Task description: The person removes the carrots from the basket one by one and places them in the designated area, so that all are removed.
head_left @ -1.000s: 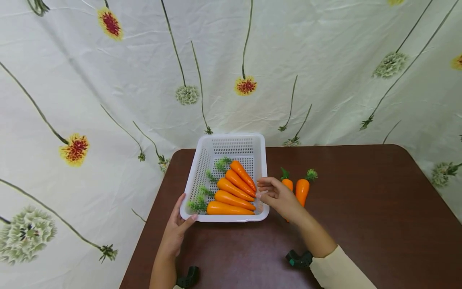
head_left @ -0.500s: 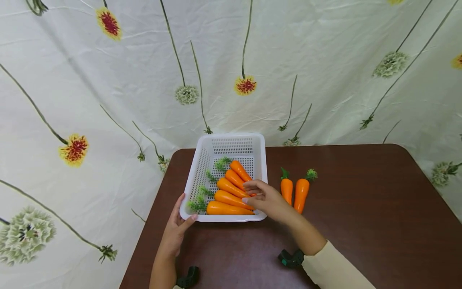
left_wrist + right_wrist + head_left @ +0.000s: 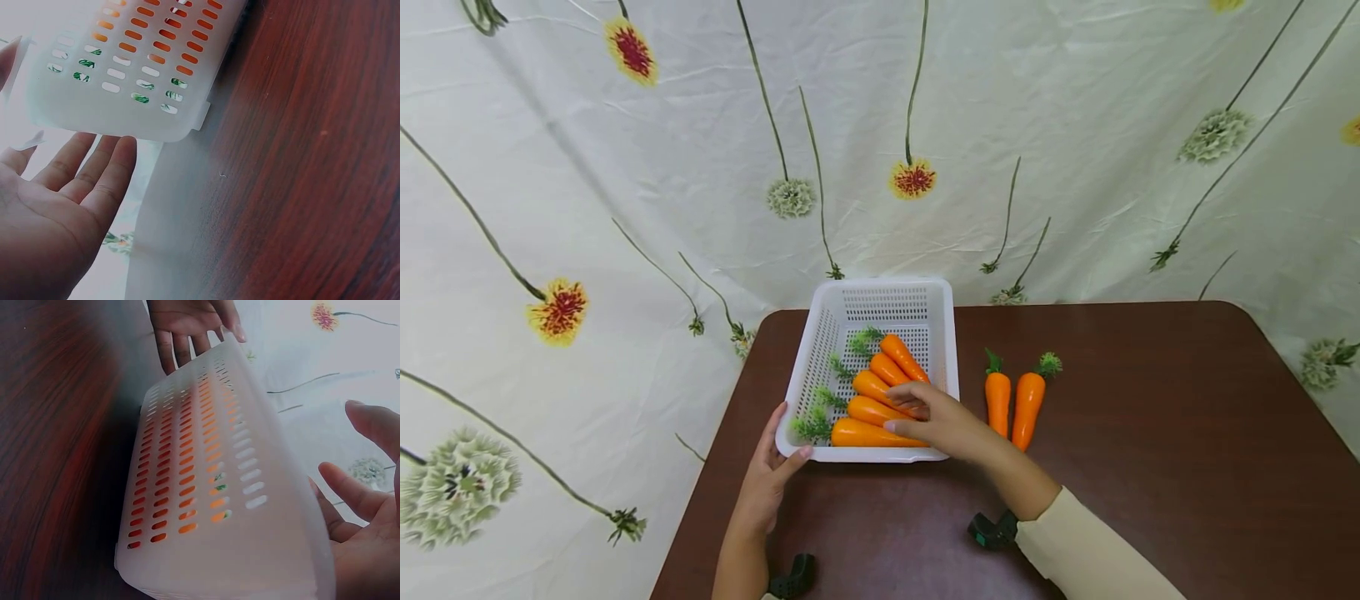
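Note:
A white slotted plastic basket [image 3: 887, 454] stands on the table with several orange carrots [image 3: 868, 434] side by side inside, their leafy green tops to the left. My left hand [image 3: 762, 483] holds the basket's near left corner, thumb on the front rim and fingers along the side; in the left wrist view its fingertips touch the corner [image 3: 112, 128]. Over the right part of the basket reaches my right hand [image 3: 943, 425], fingers slightly bent and parted from the thumb, with nothing in its grasp. It hides the tips of several carrots; whether it touches them I cannot tell.
Right of the basket, two more carrots lie on the dark brown table [image 3: 1150, 433]: one on the left [image 3: 997, 404] and one on the right [image 3: 1028, 408]. A white flowered cloth [image 3: 1075, 192] hangs behind and at the left.
My right hand has moved left from the basket's right rim to over the carrots inside. The two carrots on the table are now more exposed. My left hand has stayed at the corner.

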The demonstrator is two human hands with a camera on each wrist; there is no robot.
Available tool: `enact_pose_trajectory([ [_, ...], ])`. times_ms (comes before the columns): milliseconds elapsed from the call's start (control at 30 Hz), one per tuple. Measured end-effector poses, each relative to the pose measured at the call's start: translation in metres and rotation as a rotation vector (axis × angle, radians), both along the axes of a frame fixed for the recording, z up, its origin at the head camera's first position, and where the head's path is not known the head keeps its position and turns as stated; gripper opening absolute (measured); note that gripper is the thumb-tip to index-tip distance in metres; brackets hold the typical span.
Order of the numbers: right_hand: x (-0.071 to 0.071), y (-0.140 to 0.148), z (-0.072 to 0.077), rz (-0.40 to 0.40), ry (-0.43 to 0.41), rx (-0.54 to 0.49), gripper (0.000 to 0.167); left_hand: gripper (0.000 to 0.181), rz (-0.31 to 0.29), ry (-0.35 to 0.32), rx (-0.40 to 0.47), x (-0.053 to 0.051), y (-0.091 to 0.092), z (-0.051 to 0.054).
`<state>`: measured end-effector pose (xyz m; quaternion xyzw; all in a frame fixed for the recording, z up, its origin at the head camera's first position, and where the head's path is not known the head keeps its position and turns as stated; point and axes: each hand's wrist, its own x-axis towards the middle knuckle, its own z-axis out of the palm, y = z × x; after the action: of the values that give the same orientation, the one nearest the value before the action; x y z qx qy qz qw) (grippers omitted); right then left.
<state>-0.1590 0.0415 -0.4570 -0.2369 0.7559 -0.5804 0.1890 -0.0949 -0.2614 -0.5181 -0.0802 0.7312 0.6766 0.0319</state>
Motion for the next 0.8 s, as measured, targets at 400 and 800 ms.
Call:
enact_pose_trajectory([
  [400,-0.009,-0.015,-0.004,0.036,0.023,0.058,0.056,0.083,0.009,-0.004,-0.005,0.000,-0.001,0.000],
  [800,-0.016,-0.024,-0.009,0.093,-0.015,0.122,0.067,0.083,0.009,0.002,-0.003,0.000,0.000,-0.001],
])
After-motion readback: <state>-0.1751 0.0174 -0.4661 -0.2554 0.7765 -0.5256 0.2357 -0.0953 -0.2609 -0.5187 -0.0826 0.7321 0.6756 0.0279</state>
